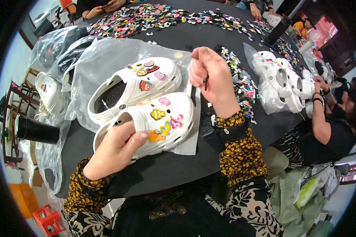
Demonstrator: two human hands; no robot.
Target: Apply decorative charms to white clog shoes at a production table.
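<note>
My left hand (116,148) is closed on a white foam clog (182,108), its fingers inside the foot opening and its thumb on the upper, by an orange charm (157,136). Fish, flip-flop, pink flower and other charms sit in this clog's upper. Just behind lies a second white clog (168,69), also with several charms, on a clear plastic bag (106,51). My right hand (211,73) is raised to the right of the clogs, apart from them. It is curled into a fist around a thin dark object (205,82); most of that is hidden.
Loose colourful charms (146,17) cover the far side of the black table (178,172), with more charms (241,85) at right. Bagged white clogs (281,81) stand near a co-worker's arm (324,118). At left are a black tumbler (36,128) and another white clog (49,93).
</note>
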